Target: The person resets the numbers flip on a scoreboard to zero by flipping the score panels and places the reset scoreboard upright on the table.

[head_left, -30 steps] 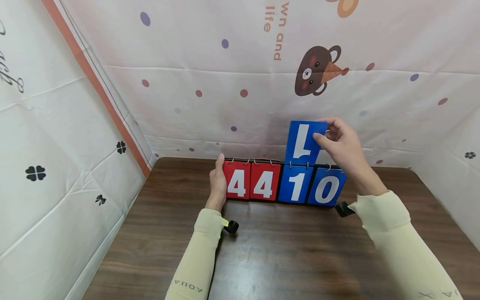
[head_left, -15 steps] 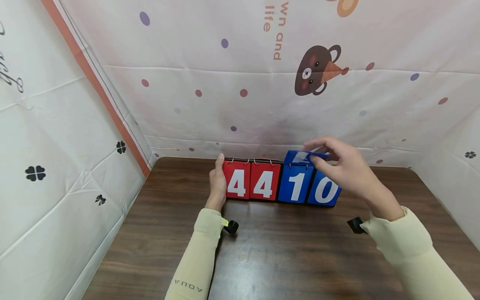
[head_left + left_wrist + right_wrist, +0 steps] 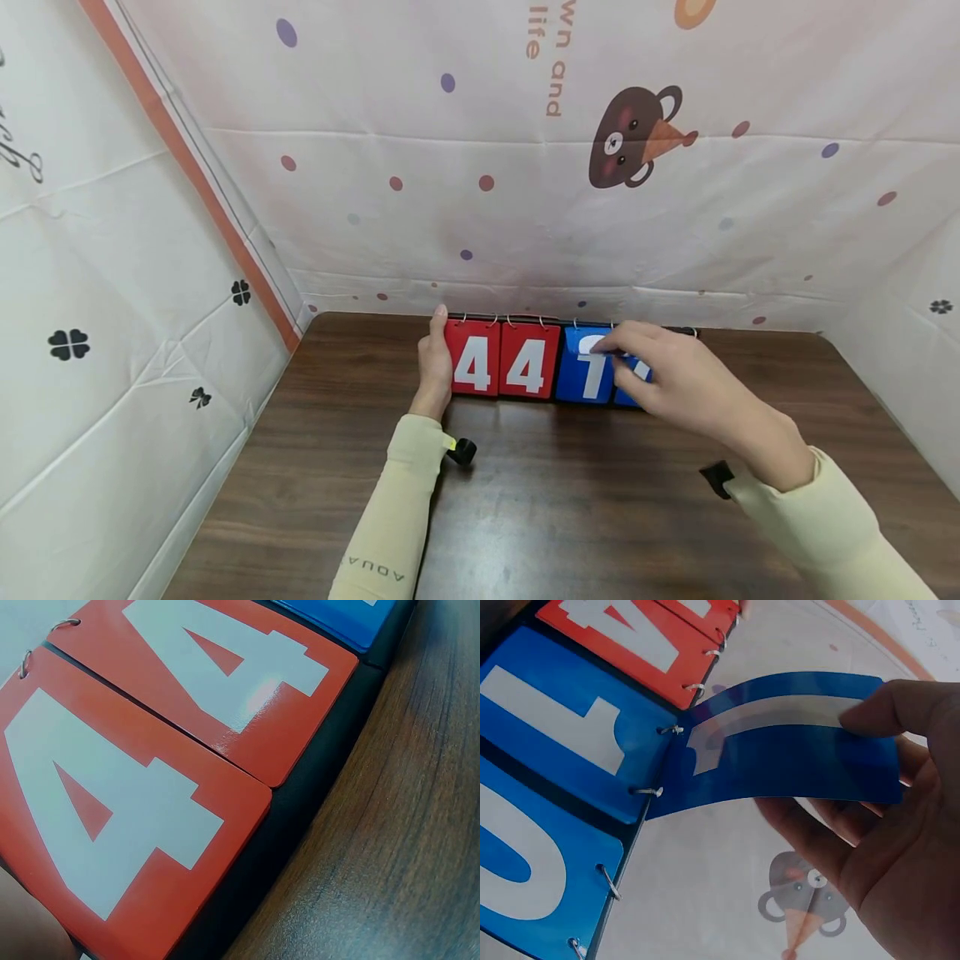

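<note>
A flip scoreboard with a black backing (image 3: pixel 251 900) leans at the table's far side, its number cards hung on metal rings. Two red cards (image 3: pixel 472 354) read 4 and 4. Beside them are blue cards, a 1 (image 3: pixel 592 379) and a 0 (image 3: pixel 517 855), the latter mostly covered by my right hand in the head view. My left hand (image 3: pixel 433 367) grips the scoreboard's left end, thumb up along the edge, other fingers hidden. My right hand (image 3: pixel 682 383) pinches the free end of a bent blue card (image 3: pixel 780 757), which overlaps the 1's top in the head view.
The brown wooden table (image 3: pixel 525 500) runs toward me. A white printed cloth (image 3: pixel 480 225) with dots and a bear stands right behind the scoreboard, and another cloth (image 3: pixel 112 417) rises on the left. Small black wrist cameras sit at both sleeves.
The right hand has brought the blue card from standing upright above the rings forward and down over the 1, moving lower. The left hand stays at the scoreboard's left end.
</note>
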`<state>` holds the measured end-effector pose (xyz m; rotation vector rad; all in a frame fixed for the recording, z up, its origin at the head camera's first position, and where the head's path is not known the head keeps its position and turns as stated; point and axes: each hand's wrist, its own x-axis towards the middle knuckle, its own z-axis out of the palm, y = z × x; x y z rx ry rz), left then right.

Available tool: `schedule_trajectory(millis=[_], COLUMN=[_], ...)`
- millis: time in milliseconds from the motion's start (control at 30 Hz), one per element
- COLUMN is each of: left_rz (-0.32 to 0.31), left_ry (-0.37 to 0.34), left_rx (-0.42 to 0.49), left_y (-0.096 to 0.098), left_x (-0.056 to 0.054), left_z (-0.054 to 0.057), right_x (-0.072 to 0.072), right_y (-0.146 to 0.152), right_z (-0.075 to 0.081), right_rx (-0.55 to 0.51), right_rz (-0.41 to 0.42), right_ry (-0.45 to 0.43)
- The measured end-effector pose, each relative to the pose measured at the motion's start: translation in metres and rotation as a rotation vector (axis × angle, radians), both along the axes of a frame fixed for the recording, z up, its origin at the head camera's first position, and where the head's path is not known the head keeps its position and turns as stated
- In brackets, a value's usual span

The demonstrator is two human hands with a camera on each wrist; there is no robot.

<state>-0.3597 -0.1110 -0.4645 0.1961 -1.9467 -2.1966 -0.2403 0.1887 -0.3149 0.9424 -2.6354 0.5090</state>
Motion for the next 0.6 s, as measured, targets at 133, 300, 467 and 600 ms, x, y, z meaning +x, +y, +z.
schedule_trajectory(millis=[133,300,467,600], left_rz=[-0.001,0.01,0.01,0.007], left_ry=[0.004,-0.001,-0.004,-0.001], left_rx=[-0.002,-0.003,-0.013,-0.018], left_y=[0.0,0.0,0.001,0.001], left_x=[0.0,0.001,0.002,0.002], left_z=[0.0,0.001,0.002,0.002], right_x=[0.003,0.002,-0.002,-0.007], right_y=[-0.004,-0.009,-0.012,-0.013], right_z=[-0.007,-0.02,-0.032,-0.043], right_rx=[0.063,0.102,0.121,0.144], right_rz=[-0.015,0.001,0.003,-0.008], right_ry=[-0.045,-0.098,-0.167,-0.196])
